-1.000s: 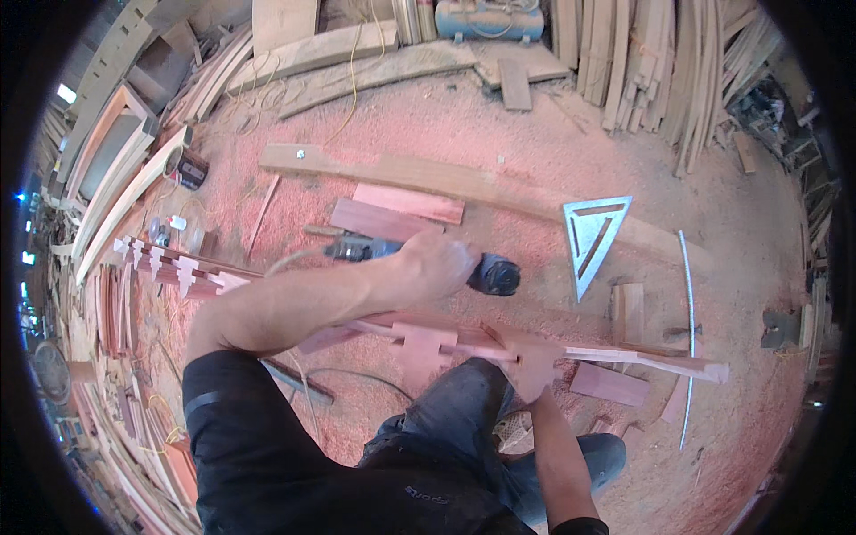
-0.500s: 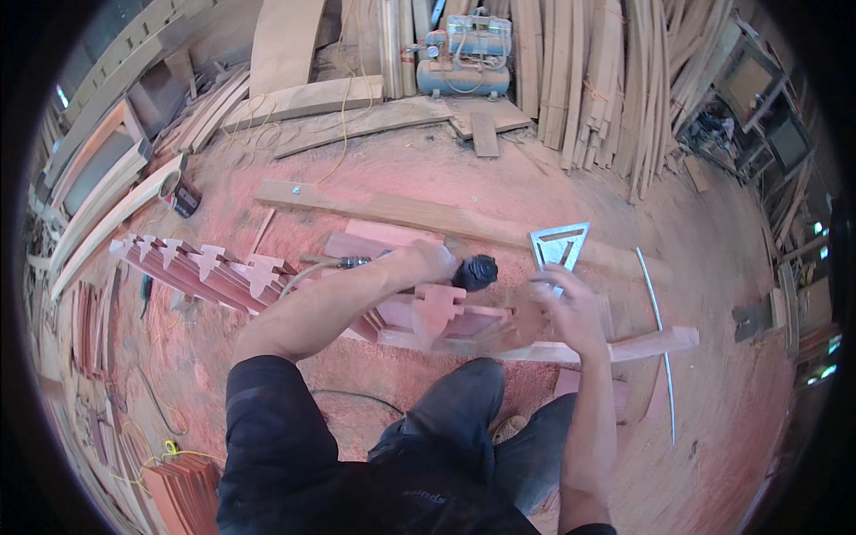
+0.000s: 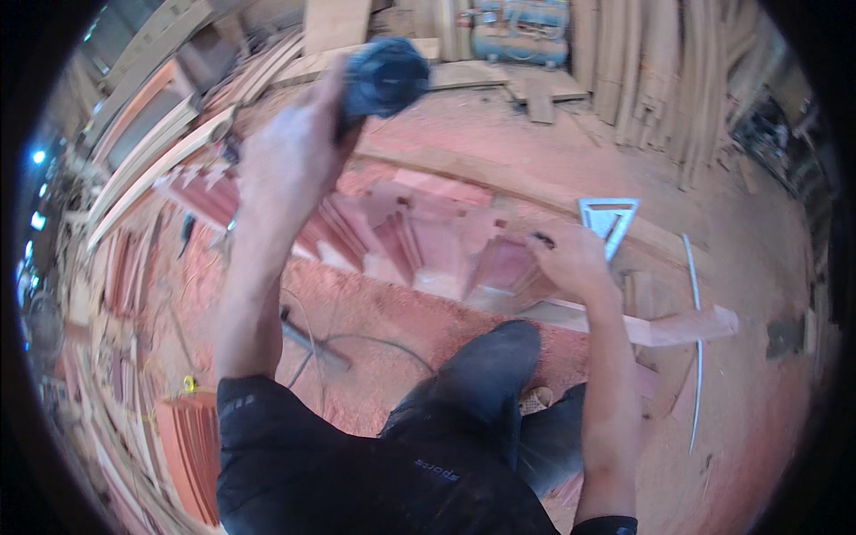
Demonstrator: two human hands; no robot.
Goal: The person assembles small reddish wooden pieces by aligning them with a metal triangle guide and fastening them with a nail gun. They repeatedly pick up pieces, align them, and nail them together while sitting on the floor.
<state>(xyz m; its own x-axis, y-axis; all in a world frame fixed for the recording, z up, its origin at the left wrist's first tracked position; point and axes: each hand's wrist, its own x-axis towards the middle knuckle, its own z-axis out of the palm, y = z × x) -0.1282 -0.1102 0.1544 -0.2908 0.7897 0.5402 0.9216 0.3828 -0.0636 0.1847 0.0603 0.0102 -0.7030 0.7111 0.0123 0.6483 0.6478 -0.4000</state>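
The power tool [image 3: 385, 78] is now higher, clear of the notched timbers [image 3: 392, 241], clamped in the left hand [image 3: 294, 152]; right hand [image 3: 575, 259] grip unclear; notches formed, remainder indeterminable.

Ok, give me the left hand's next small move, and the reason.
Probably lower the dark blue power tool slowly toward the notched pink wood, clear of the right hand: the left hand holds it raised, apart from the wood, while the right hand is close to the wood, though blur hides whether they touch.
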